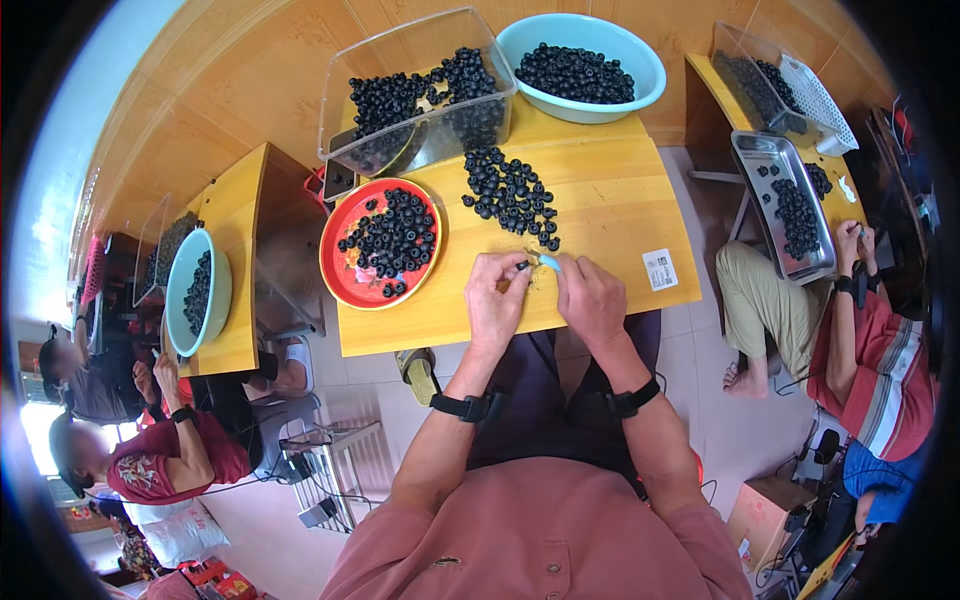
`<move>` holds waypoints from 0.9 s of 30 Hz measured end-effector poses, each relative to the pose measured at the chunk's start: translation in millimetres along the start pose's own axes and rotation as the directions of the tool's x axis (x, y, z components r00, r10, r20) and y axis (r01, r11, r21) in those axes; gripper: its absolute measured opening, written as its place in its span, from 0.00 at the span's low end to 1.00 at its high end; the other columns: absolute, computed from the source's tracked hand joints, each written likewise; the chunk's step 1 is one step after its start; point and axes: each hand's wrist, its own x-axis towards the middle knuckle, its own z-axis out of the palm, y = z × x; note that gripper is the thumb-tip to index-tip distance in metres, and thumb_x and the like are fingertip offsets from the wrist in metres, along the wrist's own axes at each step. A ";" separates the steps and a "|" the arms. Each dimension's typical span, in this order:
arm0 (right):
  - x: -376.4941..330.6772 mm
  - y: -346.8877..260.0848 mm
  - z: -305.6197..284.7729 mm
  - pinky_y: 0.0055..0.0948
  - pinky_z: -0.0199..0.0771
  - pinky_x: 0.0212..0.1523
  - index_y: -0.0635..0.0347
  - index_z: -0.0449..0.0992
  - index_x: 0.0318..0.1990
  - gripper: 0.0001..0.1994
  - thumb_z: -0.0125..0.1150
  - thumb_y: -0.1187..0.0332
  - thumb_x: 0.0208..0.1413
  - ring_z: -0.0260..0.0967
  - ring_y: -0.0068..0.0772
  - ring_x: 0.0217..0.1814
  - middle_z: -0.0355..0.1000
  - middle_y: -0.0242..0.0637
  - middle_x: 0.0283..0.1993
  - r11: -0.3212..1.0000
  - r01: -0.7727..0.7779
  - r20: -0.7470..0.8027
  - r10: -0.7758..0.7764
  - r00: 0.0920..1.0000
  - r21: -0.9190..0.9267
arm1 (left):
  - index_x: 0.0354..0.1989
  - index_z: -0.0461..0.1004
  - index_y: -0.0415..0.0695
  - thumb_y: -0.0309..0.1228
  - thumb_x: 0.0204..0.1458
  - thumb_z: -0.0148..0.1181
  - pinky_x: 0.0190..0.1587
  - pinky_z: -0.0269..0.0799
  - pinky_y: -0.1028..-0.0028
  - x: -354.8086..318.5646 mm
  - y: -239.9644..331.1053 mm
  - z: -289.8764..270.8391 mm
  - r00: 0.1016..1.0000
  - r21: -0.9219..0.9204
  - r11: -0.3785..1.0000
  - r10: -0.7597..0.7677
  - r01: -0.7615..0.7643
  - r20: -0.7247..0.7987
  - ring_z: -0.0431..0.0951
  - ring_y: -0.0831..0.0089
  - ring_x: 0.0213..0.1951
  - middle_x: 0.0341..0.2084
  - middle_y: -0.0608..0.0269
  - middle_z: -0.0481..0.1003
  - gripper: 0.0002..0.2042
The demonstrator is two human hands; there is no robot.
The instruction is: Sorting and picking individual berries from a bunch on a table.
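Over the front of the yellow table [620,210], my left hand [494,300] pinches a small round black part [522,265] between thumb and fingertips. My right hand [592,302] is closed on a small trimming tool with a light blue handle [548,262]. The tool's tip points at the black part; whether they touch is too small to tell. Just beyond both hands lies a loose pile of black ring-like parts [508,190], several with a hole showing. A red round tray [330,262] with more of these parts stands left of my left hand.
At the back are a clear plastic bin [345,95] and a light blue basin [640,90], both holding black parts. A white label [660,269] sits at the table's right edge. Other people work at tables on both sides, with a teal basin [218,300] and a metal tray [818,262].
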 end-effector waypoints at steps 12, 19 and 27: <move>-0.2 0.8 -1.8 0.38 0.75 0.28 0.58 0.79 0.42 0.06 0.63 0.70 0.59 0.75 0.38 0.28 0.69 0.36 0.27 1.000 -0.005 0.009 0.005 1.000 0.023 | 0.41 0.82 0.40 0.18 0.51 0.73 0.36 0.77 0.76 0.8 -6.0 2.0 0.998 0.010 0.998 0.056 -0.056 0.024 0.80 0.76 0.35 0.37 0.62 0.78 0.10; 1.4 -1.1 -4.1 0.38 0.76 0.28 0.58 0.79 0.42 0.06 0.64 0.70 0.59 0.75 0.38 0.28 0.70 0.36 0.27 1.000 -0.009 0.013 0.009 1.000 0.023 | 0.46 0.81 0.38 0.18 0.54 0.71 0.44 0.82 0.76 1.4 -8.4 5.2 0.996 -0.176 0.982 -0.059 0.070 0.065 0.83 0.72 0.46 0.44 0.58 0.78 0.12; 0.5 -0.3 -4.1 0.38 0.75 0.28 0.58 0.78 0.41 0.05 0.64 0.70 0.59 0.75 0.38 0.28 0.69 0.36 0.27 1.000 0.000 -0.012 0.001 1.000 0.025 | 0.46 0.81 0.37 0.17 0.53 0.69 0.47 0.84 0.74 3.3 -7.5 5.9 0.999 -0.141 0.990 0.023 -0.018 0.031 0.82 0.69 0.45 0.48 0.54 0.76 0.12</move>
